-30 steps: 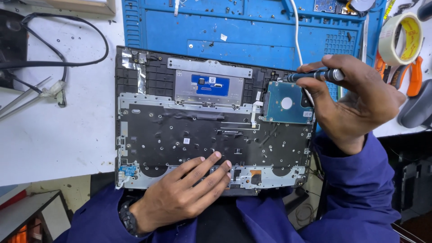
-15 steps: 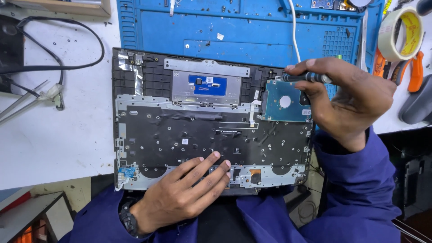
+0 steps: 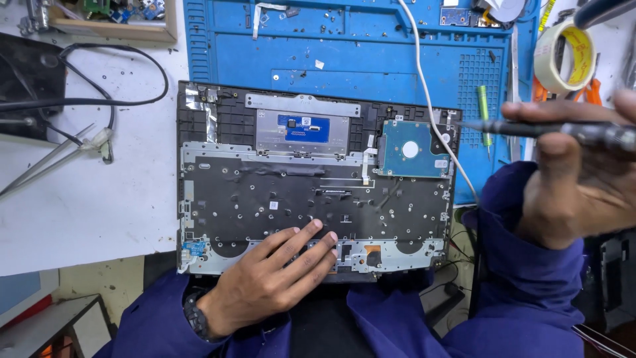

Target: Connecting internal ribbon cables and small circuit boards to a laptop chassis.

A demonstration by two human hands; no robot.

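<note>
1. Laptop base [image 3: 311, 192]: opened, inner side up, lying square on the desk [image 3: 99, 205] with its far edge over the blue work mat [image 3: 344, 53]. It sits straight in front of you, so both hands reach it without twisting.
2. Your left hand [image 3: 265, 285]: laid flat, fingers spread, on the near edge of the base. It grasps nothing; the pressing palm looks meant to keep the shell from sliding.
3. Your right hand [image 3: 576, 179]: raised off to the right, well clear of the base, clenched around a slim dark screwdriver [image 3: 550, 129]. The tip points left, towards the drive corner.
4. Hard drive [image 3: 412, 149]: teal-topped, with a round silver hub, seated in the far right bay of the base. Whether its screws are in, you cannot tell.
5. Base, appearance: black film over the keyboard back, silver metal frame around it, a grey plate with a blue patch at the far middle, many small screw holes.
6. White cable [image 3: 430, 99]: runs across the mat and passes just beside the drive.
7. Tape roll [image 3: 563, 56]: at the far right.
</note>
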